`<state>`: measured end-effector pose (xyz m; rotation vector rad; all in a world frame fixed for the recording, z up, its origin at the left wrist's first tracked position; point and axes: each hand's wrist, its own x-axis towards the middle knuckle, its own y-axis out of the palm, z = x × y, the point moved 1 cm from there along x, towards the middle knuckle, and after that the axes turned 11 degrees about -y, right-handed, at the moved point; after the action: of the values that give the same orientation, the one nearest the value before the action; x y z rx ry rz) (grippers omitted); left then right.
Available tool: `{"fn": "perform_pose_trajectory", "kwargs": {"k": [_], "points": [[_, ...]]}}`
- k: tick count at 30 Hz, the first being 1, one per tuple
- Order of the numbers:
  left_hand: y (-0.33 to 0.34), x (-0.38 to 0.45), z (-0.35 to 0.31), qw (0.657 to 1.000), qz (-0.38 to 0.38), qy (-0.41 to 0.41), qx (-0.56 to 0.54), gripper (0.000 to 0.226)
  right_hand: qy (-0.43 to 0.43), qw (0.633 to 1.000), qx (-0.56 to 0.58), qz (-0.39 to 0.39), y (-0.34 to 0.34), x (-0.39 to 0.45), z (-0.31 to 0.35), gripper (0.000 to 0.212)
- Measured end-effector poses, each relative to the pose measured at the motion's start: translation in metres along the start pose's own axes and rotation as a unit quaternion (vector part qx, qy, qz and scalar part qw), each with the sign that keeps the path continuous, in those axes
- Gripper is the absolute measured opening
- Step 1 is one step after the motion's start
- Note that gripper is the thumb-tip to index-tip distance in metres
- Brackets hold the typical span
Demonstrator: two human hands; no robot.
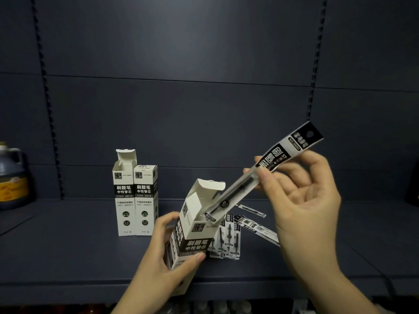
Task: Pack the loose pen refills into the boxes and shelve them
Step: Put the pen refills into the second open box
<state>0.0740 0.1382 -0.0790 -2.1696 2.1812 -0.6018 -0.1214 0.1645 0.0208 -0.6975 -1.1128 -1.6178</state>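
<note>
Head view, dark grey shelf with a slotted back panel. Left hand grips an open box, fingers curled round its left side and thumb pressed on the printed front; the box is tilted, its mouth facing up and to the right, top flap folded back. Right hand pinches a packaged refill between thumb and fingers at about mid-length; the other fingers are loosely spread behind it. The refill packet runs diagonally, black header end up and to the right, lower end at the mouth of the box, just touching or entering the opening; cannot tell how far it is inside. Loose refills lie in a pile on the shelf just right of the held box, partly hidden behind it, with a few more packets fanned out toward the right, under the right hand. Two more boxes stand upright side by side further back on the left: the left one has its top flap open, the right one is closed; they touch each other. A dark jug with a yellow label stands at the far left edge of the shelf, well apart from the boxes.
</note>
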Motion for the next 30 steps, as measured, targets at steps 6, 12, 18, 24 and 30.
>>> {"fn": "perform_pose_trajectory", "kwargs": {"k": [6, 12, 18, 24, 30], "points": [[0.000, -0.002, 0.001, 1.000, 0.002, -0.005, 0.000, 0.066, -0.028, 1.000, -0.009, 0.008, 0.001, -0.002, 0.000, 0.034], [0.001, -0.002, 0.001, 1.000, -0.006, 0.005, 0.000, 0.072, -0.025, 0.987, -0.108, 0.115, 0.001, -0.016, -0.011, 0.036], [0.000, -0.002, 0.000, 1.000, -0.021, -0.001, -0.017, 0.066, -0.047, 0.939, -0.256, 0.225, -0.001, -0.029, -0.023, 0.026], [0.000, -0.002, -0.004, 0.999, -0.041, -0.003, -0.025, 0.063, -0.041, 0.899, -0.287, 0.328, 0.000, -0.037, -0.029, 0.015], [-0.004, -0.001, 0.000, 0.999, -0.046, 0.004, -0.003, 0.067, -0.053, 0.840, -0.351, 0.411, 0.002, -0.034, -0.034, 0.033]]}}
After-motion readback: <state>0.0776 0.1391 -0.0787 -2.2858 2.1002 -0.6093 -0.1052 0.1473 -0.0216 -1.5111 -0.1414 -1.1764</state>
